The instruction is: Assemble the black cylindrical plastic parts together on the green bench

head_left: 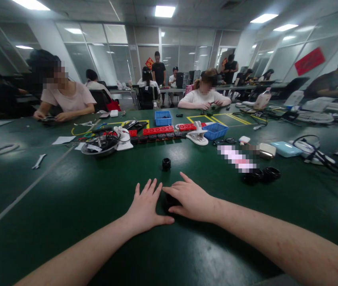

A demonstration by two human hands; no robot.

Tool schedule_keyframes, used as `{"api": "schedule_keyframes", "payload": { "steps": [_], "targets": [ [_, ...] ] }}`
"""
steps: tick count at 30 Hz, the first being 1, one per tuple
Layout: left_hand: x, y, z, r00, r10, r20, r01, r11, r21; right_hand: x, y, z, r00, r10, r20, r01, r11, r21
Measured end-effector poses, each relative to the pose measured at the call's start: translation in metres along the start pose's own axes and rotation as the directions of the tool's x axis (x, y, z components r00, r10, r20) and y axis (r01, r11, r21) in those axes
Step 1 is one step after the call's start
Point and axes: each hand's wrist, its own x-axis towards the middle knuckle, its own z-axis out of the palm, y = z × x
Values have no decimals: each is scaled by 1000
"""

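Observation:
My left hand (145, 209) is spread over the green table (76, 222), its fingers stretched out and its thumb near the lower side of a dark round object (170, 201). Nothing shows in its grasp. Around the right side of that object curves my right hand (193, 199), index finger across the top and thumb along the front. Much of the object is hidden, so its kind is unclear. Straight beyond the hands stands a small black ring-shaped object (166, 163), apart from both.
Two black coil-like objects (271, 173) lie at right, near a light blue case (286, 149). Red power strips (158, 130), blue bins (163, 118), a white clip base (197, 135) and a metal bowl (100, 150) stand beyond. A wrench (39, 161) lies left. Several people sit opposite.

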Motion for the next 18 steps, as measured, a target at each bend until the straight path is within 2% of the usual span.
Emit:
{"api": "schedule_keyframes", "payload": {
  "steps": [6, 13, 18],
  "targets": [
    [1, -1, 1, 1000, -1, 3, 1, 1000, -2, 10, 3, -7, 994, 36, 108, -36, 999, 0],
    [1, 0, 0, 1000, -14, 10, 14, 1000, -5, 23, 4, -11, 984, 118, 131, -110, 992, -65],
    [2, 1, -2, 999, -23, 43, 23, 1000, 8, 33, 15, -12, 971, 212, 111, -201, 974, -106]
  ]
}}
